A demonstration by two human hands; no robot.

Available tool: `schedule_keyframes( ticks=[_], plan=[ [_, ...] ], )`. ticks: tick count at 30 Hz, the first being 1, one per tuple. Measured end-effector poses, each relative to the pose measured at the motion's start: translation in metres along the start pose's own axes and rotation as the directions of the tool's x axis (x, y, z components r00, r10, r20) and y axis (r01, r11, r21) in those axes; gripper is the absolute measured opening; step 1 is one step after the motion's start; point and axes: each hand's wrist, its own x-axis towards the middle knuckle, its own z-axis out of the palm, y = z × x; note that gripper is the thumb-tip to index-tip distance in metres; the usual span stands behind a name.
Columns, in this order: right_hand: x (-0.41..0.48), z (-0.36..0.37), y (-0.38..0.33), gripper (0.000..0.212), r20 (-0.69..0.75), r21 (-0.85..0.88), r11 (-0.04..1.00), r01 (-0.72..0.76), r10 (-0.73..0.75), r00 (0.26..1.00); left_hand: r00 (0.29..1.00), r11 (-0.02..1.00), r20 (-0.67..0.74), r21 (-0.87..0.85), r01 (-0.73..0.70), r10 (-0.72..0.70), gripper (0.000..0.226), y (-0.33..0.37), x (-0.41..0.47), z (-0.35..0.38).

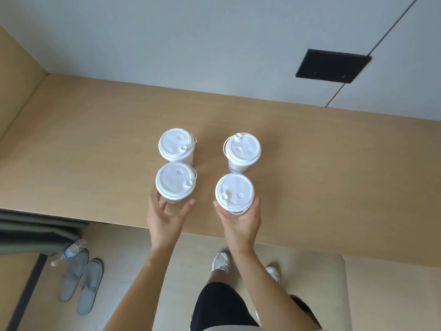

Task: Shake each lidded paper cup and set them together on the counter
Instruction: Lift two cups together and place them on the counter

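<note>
My right hand [241, 220] grips the near right cup [235, 193]. My left hand [164, 218] spreads its fingers wide either side of the near left cup [175, 181]. Just beyond the fingertips, the far left cup [175, 144] and far right cup [242, 149] stand on the counter [95, 151]. The lids [243, 145] hide all contents.

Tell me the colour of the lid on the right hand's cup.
Plain white. The head view shows the lid of the cup in the right hand from above.
</note>
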Motion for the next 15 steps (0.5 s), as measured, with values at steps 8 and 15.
schedule_keyframes(
  ticks=[8,15],
  plan=[
    [0.005,-0.049,0.001,0.075,-0.086,0.074,0.997,-0.016,0.022,0.996,0.996,0.992,0.029,0.093,-0.085,0.083,0.060,0.019,-0.019,0.032],
    [0.018,-0.194,0.022,0.081,-0.325,0.123,0.990,-0.066,0.103,0.940,0.951,0.990,0.291,0.062,-0.126,0.102,0.075,0.053,-0.124,0.142]
  ],
)
